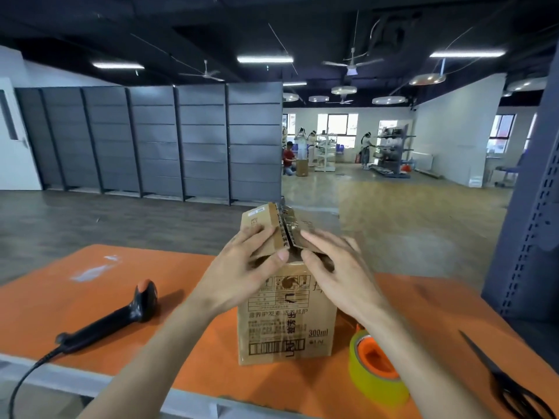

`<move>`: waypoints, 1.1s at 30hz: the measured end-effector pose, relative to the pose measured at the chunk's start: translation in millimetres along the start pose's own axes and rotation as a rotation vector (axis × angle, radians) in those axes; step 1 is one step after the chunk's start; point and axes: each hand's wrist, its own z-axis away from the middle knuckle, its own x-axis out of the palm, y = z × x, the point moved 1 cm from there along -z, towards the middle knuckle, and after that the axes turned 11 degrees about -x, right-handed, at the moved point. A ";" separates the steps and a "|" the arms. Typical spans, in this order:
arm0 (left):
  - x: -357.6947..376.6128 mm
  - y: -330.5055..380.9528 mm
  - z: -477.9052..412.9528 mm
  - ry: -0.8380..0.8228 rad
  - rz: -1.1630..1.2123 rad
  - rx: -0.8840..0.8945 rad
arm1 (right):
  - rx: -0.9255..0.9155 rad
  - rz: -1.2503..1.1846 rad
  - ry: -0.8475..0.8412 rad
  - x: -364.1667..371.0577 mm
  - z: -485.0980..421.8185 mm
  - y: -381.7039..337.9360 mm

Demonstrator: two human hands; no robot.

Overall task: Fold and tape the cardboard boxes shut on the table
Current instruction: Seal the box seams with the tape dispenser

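Left hand [242, 267] and right hand [338, 267] lay flat, fingers straight and gripping nothing, on the top flaps [266, 223] of the cardboard box [287, 322] standing mid-way along the orange table [90, 297], likely pressing them together so the tape roll [375, 370] just near-right could seal the seam.

Box [287, 322]: matt brown cardboard under your fingers [260, 234], black print on the side below them.
Flaps [266, 222]: raw corrugated edge between your fingertips; old clear tape just beyond them, shiny and wrinkled.
Tape roll [375, 388]: glossy yellowish film on an orange plastic core.
Table [45, 306]: smooth orange top, faint sheen.
Scanner [121, 316]: shiny black plastic.
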 end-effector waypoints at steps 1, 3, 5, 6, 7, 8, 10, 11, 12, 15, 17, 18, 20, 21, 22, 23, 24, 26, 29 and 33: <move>-2.6 0.5 -0.2 -0.041 -0.045 0.004 | -0.013 0.035 -0.033 -0.6 -0.5 -0.3; -5.2 2.0 -1.4 -0.077 -0.152 0.003 | -0.030 0.113 -0.115 -4.1 -2.4 -0.3; -5.7 4.8 -1.9 -0.065 -0.220 0.010 | -0.040 0.167 -0.172 -7.1 -4.0 -0.3; -5.5 5.7 -1.9 -0.056 -0.230 0.020 | -0.043 0.178 -0.186 -8.2 -4.3 -0.7; -5.4 6.8 -1.5 -0.050 -0.234 0.031 | -0.047 0.179 -0.193 -8.8 -3.7 -1.3; -5.2 7.6 -1.4 -0.045 -0.235 0.038 | -0.049 0.169 -0.195 -8.8 -3.2 -1.6; -4.1 7.0 -4.3 -0.024 -0.203 0.010 | 0.002 0.106 -0.183 -8.0 -3.2 -1.5; -3.1 6.1 -6.3 -0.021 -0.147 -0.037 | 0.059 0.052 -0.168 -7.3 -3.5 -1.1; -2.1 5.3 -8.6 -0.035 -0.061 -0.090 | 0.117 -0.008 -0.148 -6.5 -4.3 0.0; 0.5 7.4 -11.2 -0.090 0.183 -0.210 | 0.155 -0.171 -0.087 -2.2 -8.0 2.1; 1.5 9.1 -12.4 -0.048 0.156 -0.211 | 0.166 -0.213 -0.079 -0.5 -10.2 0.1; 1.4 10.5 -12.1 -0.030 0.139 -0.209 | 0.182 -0.220 -0.070 0.4 -10.2 -0.1; 2.2 13.3 -10.4 -0.010 0.146 -0.196 | 0.210 -0.220 -0.032 0.4 -8.1 0.0; 2.7 14.6 -10.0 0.002 0.153 -0.178 | 0.225 -0.216 -0.008 -0.9 -6.9 0.3; 3.0 16.5 -10.3 0.017 0.154 -0.159 | 0.238 -0.206 0.021 -2.9 -6.1 0.4; 3.0 19.4 -10.9 0.034 0.155 -0.143 | 0.249 -0.197 0.055 -6.0 -5.7 -0.1; 3.3 23.7 -12.1 0.053 0.161 -0.126 | 0.260 -0.199 0.093 -9.8 -6.0 -0.8; 5.1 34.6 -15.3 0.088 0.188 -0.084 | 0.282 -0.247 0.176 -19.9 -8.9 -1.7; 11.3 54.0 -18.4 0.157 0.244 -0.004 | 0.300 -0.271 0.269 -40.1 -11.7 0.0; 25.4 84.8 -19.4 0.196 0.349 0.070 | 0.314 -0.289 0.341 -72.7 0.1 2.7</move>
